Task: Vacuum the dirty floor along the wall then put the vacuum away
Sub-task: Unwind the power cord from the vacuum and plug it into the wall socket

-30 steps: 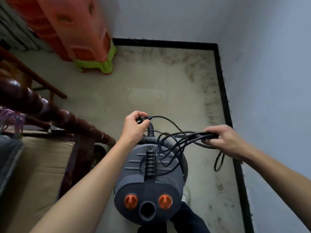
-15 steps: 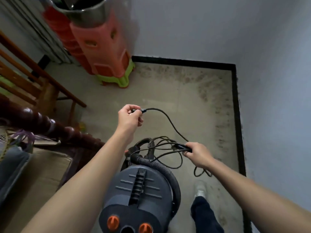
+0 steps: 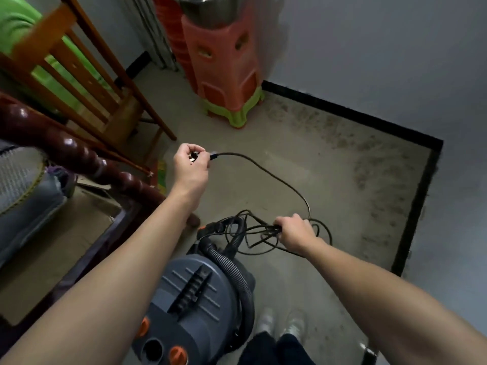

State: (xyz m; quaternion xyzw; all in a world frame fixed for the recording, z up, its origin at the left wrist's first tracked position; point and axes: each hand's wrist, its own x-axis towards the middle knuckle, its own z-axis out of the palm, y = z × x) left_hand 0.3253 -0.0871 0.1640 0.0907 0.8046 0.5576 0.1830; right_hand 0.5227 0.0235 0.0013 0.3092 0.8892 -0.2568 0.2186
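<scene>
The plug (image 3: 194, 155) was mostly buried in the left hand's (image 3: 191, 168) curled fingers; the cord (image 3: 232, 153) loops vanished inside the right hand's (image 3: 295, 233) grip. At 6 o'clock the vacuum (image 3: 192, 299) ran off frame, and the shoes (image 3: 293, 325) beside it were blurred.

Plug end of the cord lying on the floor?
No, the left hand pinches the plug, and the cord runs from it to the right hand, which grips it.

Grey vacuum (image 3: 195, 306), black cord (image 3: 276, 177)
</scene>
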